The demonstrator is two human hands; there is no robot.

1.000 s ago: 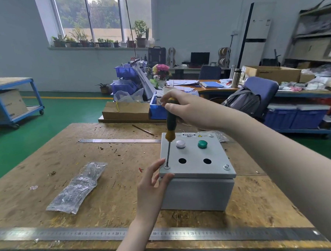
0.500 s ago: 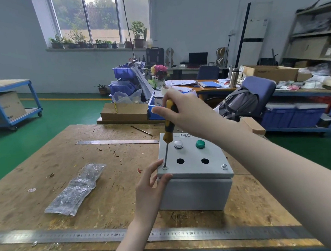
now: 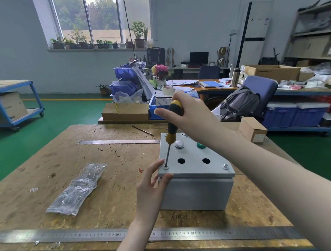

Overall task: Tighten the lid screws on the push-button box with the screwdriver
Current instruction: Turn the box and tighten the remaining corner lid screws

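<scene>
Push-button box: one grey metal push-button box (image 3: 196,192) stands on the wooden workbench (image 3: 38,166), right of the frame's centre.
Lid: one flat grey lid (image 3: 193,168) lies on the box; it carries two buttons, a white button (image 3: 179,144) and a green button (image 3: 200,145), and two open round holes (image 3: 181,160) nearer the camera.
Lid screws: three show, the near-left screw (image 3: 165,167), a near-right screw (image 3: 225,166) and a far-left one (image 3: 165,134); the fourth corner is hidden behind the right arm.
Screwdriver: one yellow-and-black screwdriver (image 3: 172,128), tilted, tip seated in the near-left screw.
Right hand: the right hand (image 3: 189,116) grips the screwdriver handle, fingers curled round it.
Left hand: the left hand (image 3: 150,187) pinches the lid's near-left corner, index finger on top beside the screw, thumb on the front edge.
Rulers: two steel rulers, a long ruler (image 3: 70,236) along the bench's lower edge and a shorter ruler (image 3: 117,141) at centre left.
Bag: one clear plastic bag (image 3: 78,189) lies at lower left.
Small carton: one cardboard box (image 3: 252,129) sits at the bench's right edge.
</scene>
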